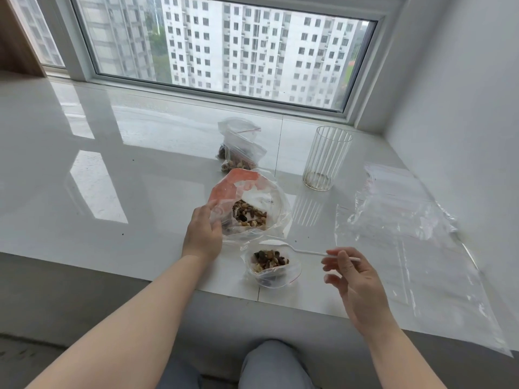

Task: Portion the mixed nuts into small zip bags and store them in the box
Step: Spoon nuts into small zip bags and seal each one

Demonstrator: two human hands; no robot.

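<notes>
A glossy white stone window ledge [118, 175] runs across the view and carries everything. Toward its far right corner stands a clear ribbed glass tumbler [325, 158], upright, with only some residue at its bottom. Behind the ledge's far edge a wide window [224, 46] shows pale high-rise apartment blocks [252, 51]. A white wall [463, 94] closes the right side. Below the near edge, a knee in grey-blue trousers [269, 366] shows.
</notes>
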